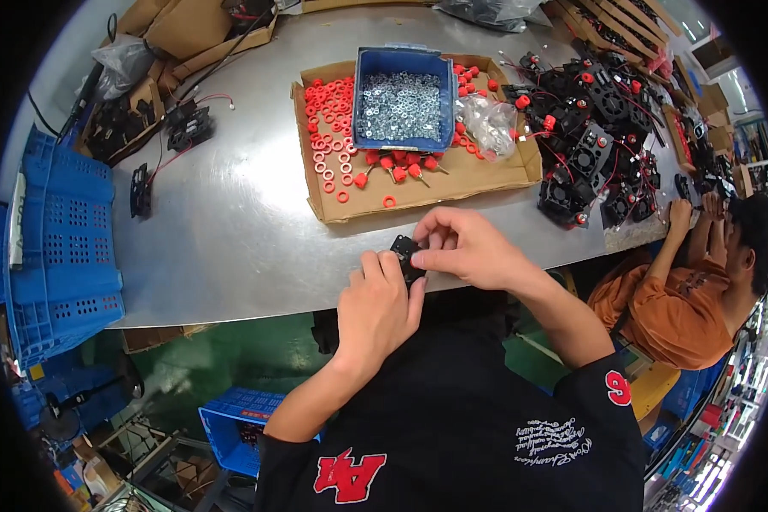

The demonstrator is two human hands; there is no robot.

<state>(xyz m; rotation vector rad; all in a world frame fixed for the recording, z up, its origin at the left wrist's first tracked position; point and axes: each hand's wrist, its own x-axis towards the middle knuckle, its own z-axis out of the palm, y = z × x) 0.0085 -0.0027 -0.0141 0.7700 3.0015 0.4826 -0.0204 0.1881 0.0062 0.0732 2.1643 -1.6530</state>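
Observation:
Close to the table's front edge, my left hand (375,300) grips a small black plastic part (404,247) with a metallic spot on its face. My right hand (474,249) has its thumb and fingers closed against the part's right side; whether a smaller piece sits between them is hidden. Just beyond my hands lies a shallow cardboard tray (341,209). It holds red rings (343,196), red knobs with metal stems (399,174), a clear plastic bag (489,124) and a blue bin (401,145) full of small metal hardware (398,102).
Black fan assemblies (589,158) with red wires are heaped on the right of the metal table (239,239). Two more fan units (188,126) lie at left, near a blue crate (68,247). A co-worker in orange (674,303) sits at right. Another blue crate (230,427) stands below.

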